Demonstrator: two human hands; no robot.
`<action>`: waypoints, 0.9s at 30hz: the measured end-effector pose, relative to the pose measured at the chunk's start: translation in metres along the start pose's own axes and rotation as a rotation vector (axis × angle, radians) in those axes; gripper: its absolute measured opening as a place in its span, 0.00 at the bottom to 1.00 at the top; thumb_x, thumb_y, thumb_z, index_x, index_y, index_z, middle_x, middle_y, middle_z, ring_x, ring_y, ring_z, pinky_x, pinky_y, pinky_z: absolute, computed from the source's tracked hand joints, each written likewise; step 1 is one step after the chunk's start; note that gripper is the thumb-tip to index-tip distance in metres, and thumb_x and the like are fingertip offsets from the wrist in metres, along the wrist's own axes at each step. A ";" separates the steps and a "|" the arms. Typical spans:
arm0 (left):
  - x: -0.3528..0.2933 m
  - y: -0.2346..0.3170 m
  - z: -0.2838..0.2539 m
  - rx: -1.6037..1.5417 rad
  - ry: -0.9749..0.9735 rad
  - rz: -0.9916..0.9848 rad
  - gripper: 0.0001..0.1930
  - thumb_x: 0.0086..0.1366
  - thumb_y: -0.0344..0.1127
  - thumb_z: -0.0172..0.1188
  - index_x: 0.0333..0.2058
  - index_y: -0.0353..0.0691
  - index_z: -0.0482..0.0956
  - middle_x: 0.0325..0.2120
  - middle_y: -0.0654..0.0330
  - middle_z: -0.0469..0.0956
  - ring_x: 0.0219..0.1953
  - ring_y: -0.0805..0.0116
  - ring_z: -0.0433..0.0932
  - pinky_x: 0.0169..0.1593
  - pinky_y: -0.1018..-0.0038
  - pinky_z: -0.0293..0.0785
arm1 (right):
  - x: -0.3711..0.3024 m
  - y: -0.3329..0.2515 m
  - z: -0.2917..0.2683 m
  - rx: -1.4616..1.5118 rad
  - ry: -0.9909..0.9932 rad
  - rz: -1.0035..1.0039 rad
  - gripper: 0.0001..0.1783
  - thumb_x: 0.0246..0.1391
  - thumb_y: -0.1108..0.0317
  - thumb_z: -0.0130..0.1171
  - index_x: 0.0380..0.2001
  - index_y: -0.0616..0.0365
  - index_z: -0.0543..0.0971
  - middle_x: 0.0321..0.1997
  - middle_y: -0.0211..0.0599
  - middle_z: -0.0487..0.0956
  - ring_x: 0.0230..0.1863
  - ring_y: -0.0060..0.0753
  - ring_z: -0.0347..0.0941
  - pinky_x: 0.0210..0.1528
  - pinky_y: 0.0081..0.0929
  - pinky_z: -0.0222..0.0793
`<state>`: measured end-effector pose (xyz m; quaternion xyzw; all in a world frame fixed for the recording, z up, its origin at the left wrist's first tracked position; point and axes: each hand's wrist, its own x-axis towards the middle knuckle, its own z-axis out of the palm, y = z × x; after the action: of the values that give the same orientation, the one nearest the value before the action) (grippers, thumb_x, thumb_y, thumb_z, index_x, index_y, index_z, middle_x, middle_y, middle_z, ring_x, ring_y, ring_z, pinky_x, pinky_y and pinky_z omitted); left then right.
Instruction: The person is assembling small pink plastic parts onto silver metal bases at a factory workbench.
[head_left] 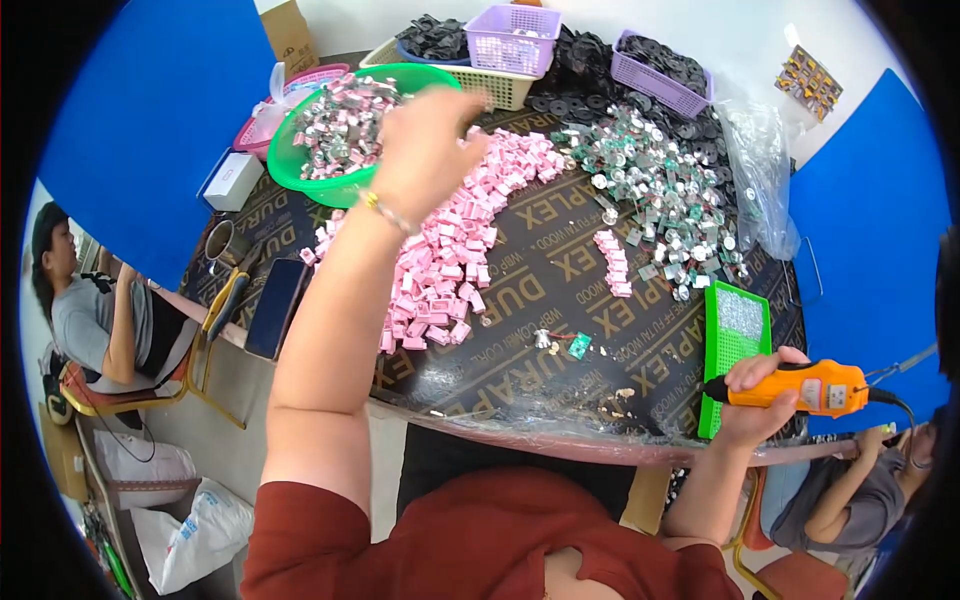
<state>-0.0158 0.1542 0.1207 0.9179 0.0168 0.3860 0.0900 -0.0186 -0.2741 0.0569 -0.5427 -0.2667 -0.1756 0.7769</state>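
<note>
My left hand (pixel 425 145) is raised over the right side of a green bowl (pixel 335 193), its thumb apart from the somewhat blurred fingers; I see nothing held in it. Small pink plastic housings and metallic parts (pixel 345 120) fill the bowl. Below the hand spreads a heap of pink housings (pixel 440 265). My right hand (pixel 760 395) grips an orange electric screwdriver (pixel 815 388) above a green tray (pixel 715 345) holding small silvery pieces (pixel 739 315). A short row of pink housings (pixel 612 264) lies mid-table. Nearer me are a small green circuit board (pixel 579 346) and a shiny metallic part (pixel 542 338).
Circuit boards with clear round parts (pixel 660 190) are heaped at the back right, beside a plastic bag (pixel 757 180). Purple baskets (pixel 512 40) and black parts stand behind. A phone (pixel 277 308), pliers (pixel 230 300) and a cup (pixel 226 243) lie left. People sit on both sides.
</note>
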 end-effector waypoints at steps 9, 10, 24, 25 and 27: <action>-0.114 0.112 0.052 -0.385 -0.880 0.284 0.26 0.47 0.41 0.72 0.47 0.45 0.78 0.39 0.56 0.73 0.46 0.54 0.73 0.50 0.63 0.70 | -0.001 -0.004 -0.001 -0.047 -0.006 0.001 0.35 0.53 0.40 0.61 0.49 0.59 0.65 0.19 0.36 0.71 0.18 0.29 0.67 0.21 0.25 0.67; -0.115 0.120 0.053 -0.374 -0.873 0.237 0.27 0.48 0.41 0.72 0.49 0.46 0.77 0.40 0.56 0.73 0.46 0.54 0.72 0.50 0.63 0.70 | -0.002 -0.005 -0.003 -0.057 0.009 0.001 0.35 0.53 0.39 0.60 0.48 0.58 0.65 0.19 0.36 0.71 0.18 0.29 0.67 0.21 0.25 0.67; -0.084 0.142 0.084 -0.751 -0.816 0.029 0.04 0.62 0.29 0.58 0.30 0.37 0.71 0.27 0.54 0.79 0.29 0.58 0.80 0.35 0.69 0.75 | 0.000 -0.007 -0.022 -0.053 0.043 0.007 0.36 0.53 0.41 0.62 0.48 0.60 0.64 0.19 0.36 0.71 0.19 0.29 0.68 0.23 0.25 0.68; -0.087 0.136 0.101 -0.932 -0.839 -0.097 0.05 0.63 0.29 0.57 0.31 0.37 0.70 0.27 0.56 0.79 0.30 0.63 0.80 0.36 0.71 0.76 | 0.001 -0.007 -0.021 -0.051 0.041 0.008 0.36 0.53 0.41 0.62 0.48 0.60 0.64 0.19 0.36 0.71 0.19 0.29 0.68 0.23 0.25 0.68; -0.082 0.131 0.121 -1.389 -0.920 -0.390 0.04 0.64 0.27 0.56 0.34 0.37 0.69 0.27 0.61 0.78 0.33 0.72 0.79 0.36 0.75 0.76 | 0.003 -0.008 -0.020 -0.052 0.043 0.000 0.36 0.53 0.41 0.61 0.48 0.61 0.65 0.19 0.36 0.71 0.19 0.29 0.68 0.24 0.25 0.68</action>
<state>0.0078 -0.0016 0.0037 0.7005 -0.1041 -0.1245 0.6949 -0.0161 -0.2959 0.0590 -0.5590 -0.2452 -0.1939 0.7680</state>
